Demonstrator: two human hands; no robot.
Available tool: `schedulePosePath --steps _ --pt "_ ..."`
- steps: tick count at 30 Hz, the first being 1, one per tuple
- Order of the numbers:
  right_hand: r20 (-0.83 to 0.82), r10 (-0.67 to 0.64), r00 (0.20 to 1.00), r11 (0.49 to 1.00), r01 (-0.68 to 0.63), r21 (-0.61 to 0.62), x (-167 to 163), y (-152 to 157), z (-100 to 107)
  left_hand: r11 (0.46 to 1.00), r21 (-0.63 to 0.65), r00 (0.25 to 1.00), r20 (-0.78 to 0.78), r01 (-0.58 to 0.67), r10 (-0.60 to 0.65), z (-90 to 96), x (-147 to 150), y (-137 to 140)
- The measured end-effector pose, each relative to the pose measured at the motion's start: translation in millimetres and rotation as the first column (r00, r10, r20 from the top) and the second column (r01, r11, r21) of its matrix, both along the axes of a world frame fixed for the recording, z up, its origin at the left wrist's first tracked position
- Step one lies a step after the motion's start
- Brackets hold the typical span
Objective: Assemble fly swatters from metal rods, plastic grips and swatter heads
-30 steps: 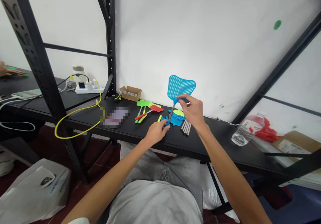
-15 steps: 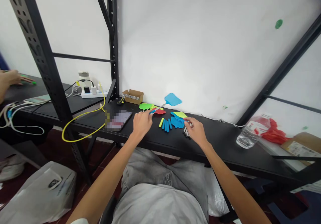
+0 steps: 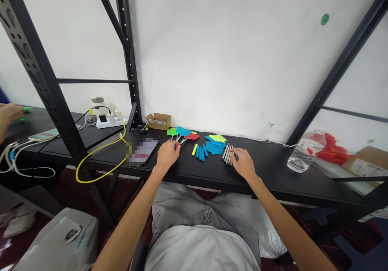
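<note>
My left hand (image 3: 168,154) is closed round the handle end of a blue fly swatter, whose flat blue head (image 3: 183,131) lies over a green head (image 3: 171,131) and a red head (image 3: 193,136). Its grip is mostly covered by my fingers. My right hand (image 3: 243,162) rests at a row of thin metal rods (image 3: 226,154), with the fingertips pinching at the rightmost rod. Left of the rods lie loose blue heads (image 3: 214,148) with a yellow-green head (image 3: 217,138) on top. Several blue handle grips (image 3: 200,152) and a yellow grip (image 3: 194,149) stand in a row between my hands.
A phone (image 3: 145,150) lies left of my left hand, beside a yellow cable (image 3: 86,157). Behind are an open cardboard box (image 3: 159,121) and a power strip (image 3: 110,122). A plastic bottle (image 3: 298,159) stands right. Another person's hand (image 3: 10,112) shows far left.
My left hand has lowered the blue swatter from the air onto the other assembled ones. My right hand has moved from the loose blue heads to the metal rods.
</note>
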State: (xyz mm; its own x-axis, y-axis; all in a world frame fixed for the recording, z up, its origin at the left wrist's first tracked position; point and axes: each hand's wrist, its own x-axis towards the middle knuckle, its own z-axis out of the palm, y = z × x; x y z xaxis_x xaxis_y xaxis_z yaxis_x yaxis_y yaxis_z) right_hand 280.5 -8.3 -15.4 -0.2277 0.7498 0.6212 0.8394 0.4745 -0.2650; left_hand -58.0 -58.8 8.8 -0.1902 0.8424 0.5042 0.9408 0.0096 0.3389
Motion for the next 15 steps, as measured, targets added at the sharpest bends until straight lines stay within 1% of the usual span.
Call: schedulePosePath --steps 4,7,9,12,15 --pt "0.127 0.056 0.990 0.997 -0.048 -0.067 -4 1 -2 0.999 -0.029 0.998 -0.042 0.046 -0.047 1.2 4 -1" --pt "0.157 0.060 0.986 0.991 -0.041 -0.124 -5 0 -2 0.998 -0.027 0.994 -0.097 0.055 -0.058 -0.4 8 0" --pt "0.142 0.007 0.990 0.989 0.014 -0.149 -5 -1 -1 0.998 -0.029 0.989 -0.132 0.058 -0.061 -1.5 9 0" --pt "0.113 -0.129 0.985 0.975 0.147 -0.164 -3 -1 1 0.997 -0.049 0.985 -0.162 0.055 -0.062 -0.6 9 0" --pt "0.081 -0.281 0.956 0.934 0.292 -0.206 0 3 1 0.999 -0.028 0.985 -0.169 0.043 -0.047 2.9 12 -3"
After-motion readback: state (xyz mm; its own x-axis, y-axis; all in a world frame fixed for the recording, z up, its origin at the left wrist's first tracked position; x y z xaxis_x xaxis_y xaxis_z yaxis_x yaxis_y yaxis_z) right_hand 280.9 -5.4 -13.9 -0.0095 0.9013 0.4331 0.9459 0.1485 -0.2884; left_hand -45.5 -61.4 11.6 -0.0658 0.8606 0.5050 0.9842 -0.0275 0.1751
